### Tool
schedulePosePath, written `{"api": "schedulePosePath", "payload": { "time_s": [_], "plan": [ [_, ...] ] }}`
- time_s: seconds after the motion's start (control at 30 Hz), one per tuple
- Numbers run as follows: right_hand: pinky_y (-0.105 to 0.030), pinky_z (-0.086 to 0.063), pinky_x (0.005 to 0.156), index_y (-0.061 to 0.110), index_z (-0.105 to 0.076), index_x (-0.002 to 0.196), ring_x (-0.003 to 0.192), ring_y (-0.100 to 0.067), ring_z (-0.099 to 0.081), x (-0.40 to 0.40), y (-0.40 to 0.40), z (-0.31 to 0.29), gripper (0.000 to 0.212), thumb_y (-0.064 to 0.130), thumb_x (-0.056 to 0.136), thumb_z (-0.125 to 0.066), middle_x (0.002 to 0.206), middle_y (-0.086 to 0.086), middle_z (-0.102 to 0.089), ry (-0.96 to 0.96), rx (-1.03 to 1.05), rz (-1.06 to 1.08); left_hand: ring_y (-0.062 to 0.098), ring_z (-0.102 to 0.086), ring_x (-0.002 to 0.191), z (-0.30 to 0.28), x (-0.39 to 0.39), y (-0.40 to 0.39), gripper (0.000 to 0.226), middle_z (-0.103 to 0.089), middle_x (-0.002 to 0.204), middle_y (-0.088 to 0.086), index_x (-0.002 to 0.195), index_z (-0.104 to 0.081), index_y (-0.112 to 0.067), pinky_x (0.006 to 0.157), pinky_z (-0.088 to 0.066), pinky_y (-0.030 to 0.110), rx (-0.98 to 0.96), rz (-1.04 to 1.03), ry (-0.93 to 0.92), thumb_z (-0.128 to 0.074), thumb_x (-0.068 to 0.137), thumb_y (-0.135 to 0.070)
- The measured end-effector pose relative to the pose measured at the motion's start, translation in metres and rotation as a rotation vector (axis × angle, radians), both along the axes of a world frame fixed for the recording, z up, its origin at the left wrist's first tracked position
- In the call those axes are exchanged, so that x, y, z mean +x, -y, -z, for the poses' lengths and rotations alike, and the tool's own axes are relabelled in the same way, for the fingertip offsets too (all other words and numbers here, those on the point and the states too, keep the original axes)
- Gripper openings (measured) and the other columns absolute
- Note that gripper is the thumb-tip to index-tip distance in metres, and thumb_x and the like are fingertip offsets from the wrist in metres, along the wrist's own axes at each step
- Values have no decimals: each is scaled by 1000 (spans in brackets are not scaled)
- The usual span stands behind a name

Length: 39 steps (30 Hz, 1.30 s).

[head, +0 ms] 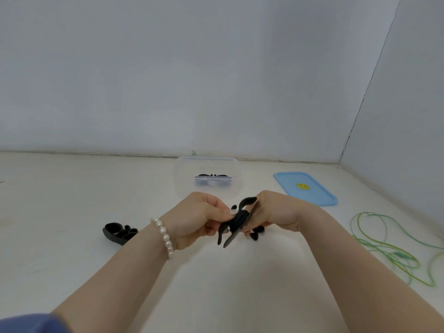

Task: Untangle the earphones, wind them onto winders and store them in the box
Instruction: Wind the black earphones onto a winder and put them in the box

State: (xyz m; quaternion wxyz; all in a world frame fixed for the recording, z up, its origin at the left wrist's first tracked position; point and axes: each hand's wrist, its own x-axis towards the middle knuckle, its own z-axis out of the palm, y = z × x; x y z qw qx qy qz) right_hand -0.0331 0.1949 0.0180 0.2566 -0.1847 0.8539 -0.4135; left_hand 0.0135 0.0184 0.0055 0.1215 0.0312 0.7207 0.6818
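Both hands are holding a black flat plastic winder wound with black earphone cord above the white tabletop.

The left hand and right hand are each pinching it (earbuds dangling beneath); the clear plastic box is sitting far behind, green earphones lying right.

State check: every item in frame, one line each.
left hand: grips the black winder from the left
right hand: holds the winder from the right
black winder: held above the table, black cord wound round its middle
clear box: open, one wound black set inside
blue lid: off, flat on the table right of the box
spare black winder: lies on the table, left
green earphones: loose on the table, unwound
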Motion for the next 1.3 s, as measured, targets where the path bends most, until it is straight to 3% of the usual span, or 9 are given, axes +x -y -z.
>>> {"api": "schedulePosePath", "payload": {
  "time_s": [0.13,0.2,0.37,0.7,0.8,0.9,1.07,1.23,1.3],
  "plan": [
    [-33,-54,82,7,-72,78,70,-16,-66,-6,-11,1,16,-7,78,-65,73,-4,-70,99,-80,-32,17,-51,56,0,1,3,16,-62,58,7,62,-62,-6,61,-35,27,-78,20,3,-68,76,-3],
    [-33,-57,77,2,-70,84,65,-20,-68,-8,-16,1,17,-11,80,-59,69,-5,-69,151,-129,-10,15,-54,55,0,0,5,15,-63,56,5,62,-63,-7,63,-36,28,-117,5,-6,-68,75,-1],
    [-21,-50,50,2,-69,86,56,-17,-66,-9,-20,-5,21,-12,82,-54,65,-7,-67,203,-229,68,5,-52,43,1,-2,4,16,-61,48,-2,61,-62,-8,55,-33,23,-220,-66,-51,-71,74,-3],
    [-20,-51,49,-8,-66,87,48,-17,-60,-8,-10,-9,20,-15,82,-48,71,-16,-60,224,-339,233,2,-53,39,1,-3,4,14,-60,49,-1,62,-64,-2,40,-36,9,-302,-123,-119,-73,73,-3],
    [-19,-51,49,-7,-66,84,48,-17,-61,-5,-8,-12,18,-15,83,-49,65,-13,-61,225,-368,253,8,-56,48,3,-6,6,15,-62,53,3,68,-66,4,49,-43,15,-347,-157,-139,-75,71,-6],
    [-20,-53,51,-8,-66,84,50,-17,-64,-1,-3,-15,12,-11,83,-54,64,-12,-66,234,-373,252,19,-58,62,6,-10,5,17,-64,63,10,70,-67,5,70,-51,33,-449,-195,-167,-75,71,-10],
    [-25,-58,60,-4,-70,78,58,-25,-68,6,15,-16,4,-7,76,-67,66,-14,-68,17,-276,348,22,-58,66,13,-12,3,20,-63,64,8,58,-61,-9,71,-49,34,-485,-284,-162,-73,72,-15],
    [-39,-58,78,5,-70,73,67,-28,-71,13,35,-12,8,-3,70,-71,72,-13,-69,-242,-313,433,22,-53,64,12,-14,4,31,-60,61,12,51,-56,-10,58,-39,29,-265,-451,-177,-71,77,-16],
    [-33,-57,75,11,-71,73,69,-23,-68,16,43,-9,12,-1,70,-69,72,-8,-69,-410,-293,443,21,-51,60,10,-14,2,42,-60,47,3,39,-58,-16,55,-33,27,-176,-483,-180,-67,80,-15]
  ]
}}
